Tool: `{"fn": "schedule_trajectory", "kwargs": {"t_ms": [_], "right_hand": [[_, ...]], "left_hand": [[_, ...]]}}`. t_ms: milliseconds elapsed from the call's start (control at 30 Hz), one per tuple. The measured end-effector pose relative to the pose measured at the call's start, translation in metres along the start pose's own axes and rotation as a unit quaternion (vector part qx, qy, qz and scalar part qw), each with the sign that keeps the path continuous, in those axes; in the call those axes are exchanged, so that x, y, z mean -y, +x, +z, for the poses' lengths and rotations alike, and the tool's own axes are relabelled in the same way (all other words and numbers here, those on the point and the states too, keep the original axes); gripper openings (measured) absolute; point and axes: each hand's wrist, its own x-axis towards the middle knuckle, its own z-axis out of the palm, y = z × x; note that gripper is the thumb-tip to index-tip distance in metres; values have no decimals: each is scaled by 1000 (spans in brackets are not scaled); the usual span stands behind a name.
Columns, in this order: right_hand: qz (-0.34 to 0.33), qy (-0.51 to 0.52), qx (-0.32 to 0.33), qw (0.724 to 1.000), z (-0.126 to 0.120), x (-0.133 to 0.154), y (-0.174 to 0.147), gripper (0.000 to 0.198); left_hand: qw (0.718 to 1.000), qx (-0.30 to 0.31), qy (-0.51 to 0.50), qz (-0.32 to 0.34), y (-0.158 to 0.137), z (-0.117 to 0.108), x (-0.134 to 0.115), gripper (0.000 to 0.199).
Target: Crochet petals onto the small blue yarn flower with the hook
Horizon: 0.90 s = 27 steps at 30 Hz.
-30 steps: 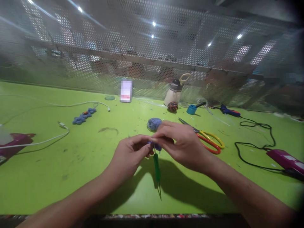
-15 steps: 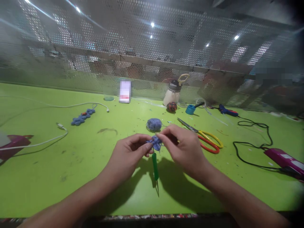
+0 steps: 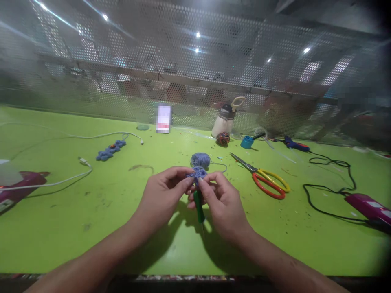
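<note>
Between my two hands is a small blue-purple crochet piece (image 3: 199, 174). My left hand (image 3: 166, 191) pinches its left side with thumb and forefinger. On the other side, my right hand (image 3: 222, 197) grips it the same way, thumb on top. A crochet hook (image 3: 199, 206) with a green handle hangs below the piece, pointing down toward me; its upper end is hidden by the yarn and fingers. Just beyond the piece lies a ball of blue-purple yarn (image 3: 200, 160), a strand looping out to its right.
Scissors (image 3: 259, 175) with red and yellow handles lie to the right. A blue crocheted strip (image 3: 111, 149) rests at left near white cables. Farther back stand a phone (image 3: 163, 119), a bottle (image 3: 224, 120), a dark yarn ball (image 3: 222, 139) and a blue tape roll (image 3: 247, 142). A magenta power strip (image 3: 368, 207) sits far right.
My right hand has moved down and left, its thumb now on the front of the crochet piece. The piece has been turned flatter, and the yarn strand shows as a loop.
</note>
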Motion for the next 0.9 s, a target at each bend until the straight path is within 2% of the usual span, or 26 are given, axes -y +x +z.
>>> {"fn": "schedule_trajectory", "kwargs": {"t_ms": [133,300,433,633,900], "right_hand": [[15,1,-4,1000,-1,1,1,24],[-51,-66,-31,996,-5,-3,0,19],[-103,-104,-66,987,-3,-5,-2,15],[-123,-119,-75,982,1,-8,-4,10],[-175,-167,-71,968,-7,-8,-12,6]], "left_hand": [[1000,-10,19,14,1,-2,-1,8],[1000,-13,21,2,0,-4,-2,16],[999,-2,-34,-13,1,-4,2,17],[973,30,-201,-114,1,-6,4,13],[957,69,-239,-149,0,-12,-1,9]]}}
